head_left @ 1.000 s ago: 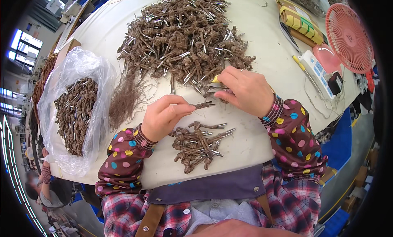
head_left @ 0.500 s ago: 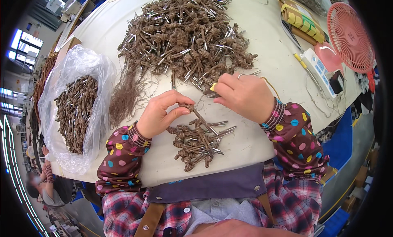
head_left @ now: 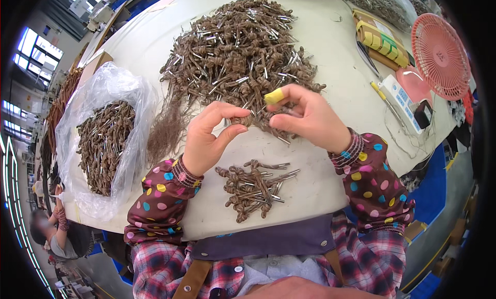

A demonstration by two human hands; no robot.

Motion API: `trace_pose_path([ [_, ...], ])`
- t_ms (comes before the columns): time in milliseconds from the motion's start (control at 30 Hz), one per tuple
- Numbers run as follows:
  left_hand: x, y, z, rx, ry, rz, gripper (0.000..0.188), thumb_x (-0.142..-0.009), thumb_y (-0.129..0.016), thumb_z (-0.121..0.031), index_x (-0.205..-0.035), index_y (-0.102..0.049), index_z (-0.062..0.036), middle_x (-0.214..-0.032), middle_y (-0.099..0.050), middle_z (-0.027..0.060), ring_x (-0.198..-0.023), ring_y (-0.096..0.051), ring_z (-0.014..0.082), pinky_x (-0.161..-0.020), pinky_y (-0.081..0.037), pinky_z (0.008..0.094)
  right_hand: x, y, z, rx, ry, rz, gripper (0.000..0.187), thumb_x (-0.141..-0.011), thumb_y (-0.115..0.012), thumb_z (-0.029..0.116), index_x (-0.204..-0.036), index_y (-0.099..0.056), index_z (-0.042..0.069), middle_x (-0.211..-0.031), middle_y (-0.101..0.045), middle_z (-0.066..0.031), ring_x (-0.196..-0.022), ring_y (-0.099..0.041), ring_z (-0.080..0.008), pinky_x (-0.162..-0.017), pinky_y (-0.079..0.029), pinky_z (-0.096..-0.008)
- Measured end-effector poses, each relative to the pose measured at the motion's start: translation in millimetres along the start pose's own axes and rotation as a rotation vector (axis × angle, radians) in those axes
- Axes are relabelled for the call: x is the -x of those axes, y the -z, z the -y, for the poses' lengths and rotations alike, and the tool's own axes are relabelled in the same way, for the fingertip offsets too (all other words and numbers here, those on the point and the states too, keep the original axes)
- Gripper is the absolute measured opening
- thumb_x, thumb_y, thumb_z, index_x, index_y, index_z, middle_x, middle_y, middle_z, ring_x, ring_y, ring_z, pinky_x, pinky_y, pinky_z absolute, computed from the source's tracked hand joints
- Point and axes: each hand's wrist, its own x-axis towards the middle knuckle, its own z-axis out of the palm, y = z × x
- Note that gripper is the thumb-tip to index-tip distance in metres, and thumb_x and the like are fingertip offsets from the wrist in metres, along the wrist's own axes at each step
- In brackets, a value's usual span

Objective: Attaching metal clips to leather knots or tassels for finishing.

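Note:
My left hand (head_left: 209, 136) pinches a knotted brown cord (head_left: 239, 121) between thumb and forefinger, at the near edge of a big heap of the same cords (head_left: 227, 56) with silvery metal ends. To its right, my right hand (head_left: 315, 120) has curled fingers and a yellow wrap on the forefinger. Something small and greyish shows between its fingers, too blurred to name. Below both hands lies a small pile of knotted cords (head_left: 250, 188), close to my apron.
At left stands a clear plastic bag (head_left: 70, 139) of more cords, beside a tuft of loose brown threads (head_left: 164, 133). Along the right are a pink fan (head_left: 440, 56), a white power strip (head_left: 402, 103) and a yellow-taped bundle (head_left: 382, 43). Another person (head_left: 62, 234) sits far left.
The left hand has lifted its cord away from the small pile toward the heap. My right hand has turned, its fingers now facing the left hand. The view has shifted slightly.

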Motion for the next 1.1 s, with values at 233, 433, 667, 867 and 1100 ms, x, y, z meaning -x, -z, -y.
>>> trace_pose_path([
  [233, -7, -11, -4, 0.032, 0.065, -0.162, 0.025, -0.08, -0.068, -0.003, -0.105, -0.064, -0.0027, -0.093, -0.063, 0.0085, -0.085, -0.061, 0.0184, -0.077, -0.048, 0.029, 1, -6, -1, 0.263, -0.03, -0.089, 0.024, -0.08, -0.074, 0.011, -0.097, -0.062, 0.001, -0.077, -0.063, 0.0021, -0.066, -0.051, -0.0016, -0.058, -0.042, -0.019],
  [433, -9, -4, -9, -0.016, 0.128, 0.002, 0.027, -0.082, -0.068, -0.007, -0.107, -0.063, -0.0017, -0.093, -0.064, 0.0077, -0.081, -0.062, 0.0163, -0.077, -0.048, 0.028, 2, -6, -13, 0.43, 0.168, -0.134, 0.025, -0.076, -0.077, 0.02, -0.09, -0.064, 0.004, -0.072, -0.064, -0.009, -0.064, -0.063, -0.0185, -0.061, -0.05, -0.0271],
  [667, -5, -13, -4, 0.023, 0.247, -0.023, 0.015, -0.083, -0.068, -0.006, -0.097, -0.068, -0.0015, -0.088, -0.069, 0.0074, -0.079, -0.064, 0.0144, -0.071, -0.049, 0.0255, -5, -18, -37, 0.014, 0.225, -0.19, 0.025, -0.078, -0.076, 0.015, -0.096, -0.062, 0.004, -0.084, -0.068, -0.0055, -0.071, -0.063, -0.01, -0.064, -0.051, -0.0236],
  [867, -1, -10, 4, 0.316, 0.427, -0.07, 0.017, -0.089, -0.065, -0.011, -0.101, -0.065, 0.0002, -0.088, -0.067, 0.0036, -0.081, -0.062, 0.0104, -0.073, -0.05, 0.0241, 6, -20, -12, 0.138, 0.221, -0.254, 0.021, -0.08, -0.071, 0.007, -0.099, -0.061, 0.004, -0.085, -0.068, -0.0046, -0.076, -0.065, -0.0081, -0.068, -0.052, -0.0228],
  [1100, -7, -5, 11, 0.698, 0.589, -0.205, 0.021, -0.091, -0.062, -0.014, -0.104, -0.061, 0.0019, -0.091, -0.065, 0.0036, -0.086, -0.06, 0.0093, -0.079, -0.048, 0.0231, 16, 1, -2, 0.459, 0.355, 0.407, 0.026, -0.076, -0.073, 0.004, -0.099, -0.063, 0.009, -0.084, -0.069, -0.005, -0.074, -0.067, -0.0104, -0.056, -0.05, -0.0235],
])
